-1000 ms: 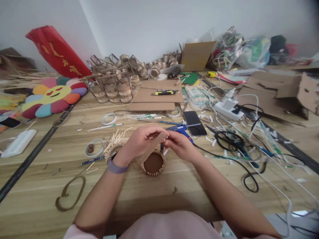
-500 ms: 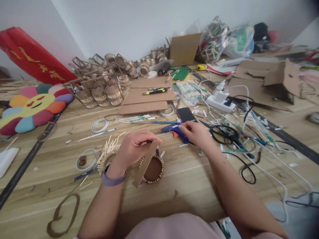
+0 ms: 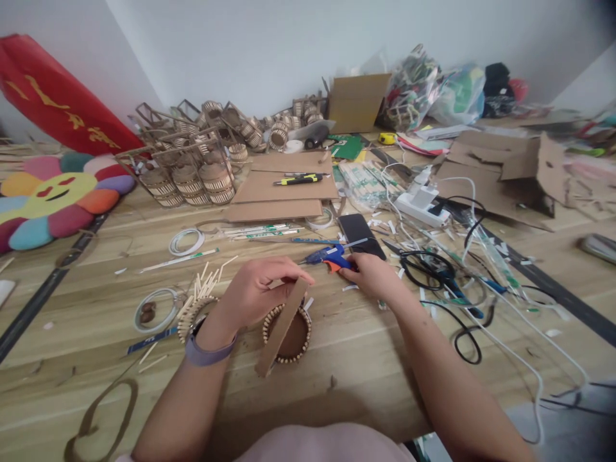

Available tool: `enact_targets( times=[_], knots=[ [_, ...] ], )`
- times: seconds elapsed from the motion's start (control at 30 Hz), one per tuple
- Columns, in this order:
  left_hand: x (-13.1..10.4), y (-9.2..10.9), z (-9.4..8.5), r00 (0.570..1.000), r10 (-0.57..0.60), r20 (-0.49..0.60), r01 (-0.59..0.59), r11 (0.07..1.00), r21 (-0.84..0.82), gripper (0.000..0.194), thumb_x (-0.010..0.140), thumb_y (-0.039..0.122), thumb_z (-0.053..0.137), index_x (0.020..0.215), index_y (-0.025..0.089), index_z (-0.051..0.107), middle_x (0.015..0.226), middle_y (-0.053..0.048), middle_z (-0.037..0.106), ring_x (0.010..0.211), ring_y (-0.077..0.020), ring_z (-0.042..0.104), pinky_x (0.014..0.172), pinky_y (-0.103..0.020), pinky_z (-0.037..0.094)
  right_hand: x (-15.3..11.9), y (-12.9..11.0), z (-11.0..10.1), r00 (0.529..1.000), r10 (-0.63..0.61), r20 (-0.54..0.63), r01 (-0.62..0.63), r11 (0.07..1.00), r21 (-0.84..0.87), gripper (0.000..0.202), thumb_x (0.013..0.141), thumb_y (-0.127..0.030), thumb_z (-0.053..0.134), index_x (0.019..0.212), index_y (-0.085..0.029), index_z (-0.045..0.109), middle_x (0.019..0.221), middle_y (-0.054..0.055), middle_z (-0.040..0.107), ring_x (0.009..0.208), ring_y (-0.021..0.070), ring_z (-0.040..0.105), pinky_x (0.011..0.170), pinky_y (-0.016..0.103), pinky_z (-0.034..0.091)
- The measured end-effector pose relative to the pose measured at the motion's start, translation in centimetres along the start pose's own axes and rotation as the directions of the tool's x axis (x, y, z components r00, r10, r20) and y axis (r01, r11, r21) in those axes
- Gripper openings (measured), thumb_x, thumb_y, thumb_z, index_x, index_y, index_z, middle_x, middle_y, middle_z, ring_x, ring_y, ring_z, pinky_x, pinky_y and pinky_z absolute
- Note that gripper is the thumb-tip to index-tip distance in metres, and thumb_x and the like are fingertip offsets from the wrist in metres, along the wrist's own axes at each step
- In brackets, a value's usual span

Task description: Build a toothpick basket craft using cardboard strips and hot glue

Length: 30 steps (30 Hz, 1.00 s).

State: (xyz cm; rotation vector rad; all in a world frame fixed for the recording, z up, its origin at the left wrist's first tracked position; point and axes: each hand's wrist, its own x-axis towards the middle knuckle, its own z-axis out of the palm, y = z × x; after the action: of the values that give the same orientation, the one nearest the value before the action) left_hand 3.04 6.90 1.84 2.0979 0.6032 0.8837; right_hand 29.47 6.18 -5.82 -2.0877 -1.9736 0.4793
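My left hand (image 3: 262,289) is closed on the upper end of a narrow cardboard strip (image 3: 283,327). The strip slants across the top of a small round basket (image 3: 308,333) with short sticks around its rim and a brown inside. At the handle of a blue glue gun (image 3: 320,255), my right hand (image 3: 373,277) has its fingers curled round the grip; the gun lies on the table, nozzle to the left. Beside my left wrist stands another ring of sticks (image 3: 185,324), partly hidden by the arm, with loose pale sticks (image 3: 205,285) behind it.
A dark phone (image 3: 360,234) lies beyond the glue gun. Black cables (image 3: 428,269) and a white power strip (image 3: 423,205) are to the right. Cardboard sheets (image 3: 283,192) with a yellow cutter (image 3: 301,180) lie ahead. Finished stick baskets (image 3: 187,179) stand back left. Tape rolls (image 3: 187,242) lie left.
My right hand has come down and closed round the glue gun's handle. My left hand still holds the strip over the basket. The view has shifted slightly.
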Motion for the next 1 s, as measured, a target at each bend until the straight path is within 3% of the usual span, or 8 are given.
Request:
enact_targets(
  times=[0.2, 0.4, 0.57, 0.73, 0.9, 1.0],
  knots=[
    [-0.6, 0.1, -0.2, 1.0, -0.02, -0.01, 0.02, 1.0, 0.01, 0.014, 0.09, 0.028, 0.064, 0.087, 0.02, 0.076, 0.079, -0.004, 0.075, 0.069, -0.0148, 0.067, 0.064, -0.024, 0.051, -0.4, -0.8, -1.2, 0.99, 0.012, -0.143, -0.001, 0.997, 0.073, 0.021, 0.083, -0.036, 0.06, 0.093, -0.018, 0.063, 0.082, 0.008, 0.068, 0.071, 0.0218, 0.061, 0.061, 0.029, 0.039],
    [-1.0, -0.4, -0.2, 0.999, -0.011, -0.039, 0.011, 1.0, -0.007, 0.011, 0.088, 0.025, 0.066, 0.087, 0.02, 0.076, 0.079, -0.004, 0.075, 0.069, -0.0141, 0.066, 0.065, -0.024, 0.051, -1.5, -1.4, -2.8, 0.933, -0.026, -0.359, 0.179, 0.898, 0.402, 0.028, 0.075, -0.038, 0.065, 0.095, -0.019, 0.058, 0.077, 0.002, 0.062, 0.064, 0.0165, 0.054, 0.061, 0.028, 0.041],
    [-1.0, -0.6, 0.0, 1.0, -0.017, -0.012, 0.017, 1.0, 0.0, 0.011, 0.088, 0.026, 0.066, 0.09, 0.021, 0.076, 0.082, -0.004, 0.075, 0.073, -0.0151, 0.068, 0.066, -0.024, 0.053, -3.6, -1.4, -3.5, 0.967, 0.002, -0.255, 0.163, 0.764, 0.624, 0.027, 0.073, -0.046, 0.067, 0.075, -0.021, 0.058, 0.061, -0.004, 0.049, 0.056, 0.0132, 0.044, 0.051, 0.026, 0.034],
    [-1.0, -0.4, -0.1, 0.999, -0.043, -0.011, 0.043, 0.999, 0.012, 0.012, 0.089, 0.025, 0.064, 0.089, 0.02, 0.075, 0.084, -0.004, 0.075, 0.075, -0.0144, 0.068, 0.067, -0.024, 0.053, -5.5, -1.7, -3.3, 0.99, 0.063, -0.128, 0.058, 0.637, 0.768, 0.032, 0.067, -0.048, 0.074, 0.077, -0.019, 0.064, 0.063, -0.002, 0.056, 0.055, 0.013, 0.046, 0.048, 0.025, 0.035],
    [-0.8, -0.1, -0.3, 0.998, -0.056, 0.0, 0.056, 0.997, 0.058, 0.015, 0.09, 0.025, 0.061, 0.086, 0.02, 0.074, 0.08, -0.003, 0.074, 0.074, -0.0147, 0.066, 0.069, -0.025, 0.053, -6.0, -1.5, -2.3, 0.977, 0.147, -0.156, 0.049, 0.554, 0.831, 0.031, 0.067, -0.047, 0.077, 0.078, -0.02, 0.066, 0.068, 0.002, 0.064, 0.061, 0.0158, 0.055, 0.053, 0.027, 0.042],
    [-0.7, 0.1, -0.3, 0.997, -0.083, 0.005, 0.082, 0.996, 0.042, 0.014, 0.089, 0.026, 0.062, 0.085, 0.019, 0.074, 0.083, -0.004, 0.075, 0.076, -0.015, 0.068, 0.07, -0.025, 0.053, -5.8, -1.5, -1.6, 0.987, 0.093, -0.132, 0.065, 0.522, 0.851, 0.027, 0.068, -0.044, 0.075, 0.076, -0.02, 0.066, 0.075, 0.004, 0.068, 0.069, 0.0177, 0.059, 0.06, 0.029, 0.046]
  ],
)
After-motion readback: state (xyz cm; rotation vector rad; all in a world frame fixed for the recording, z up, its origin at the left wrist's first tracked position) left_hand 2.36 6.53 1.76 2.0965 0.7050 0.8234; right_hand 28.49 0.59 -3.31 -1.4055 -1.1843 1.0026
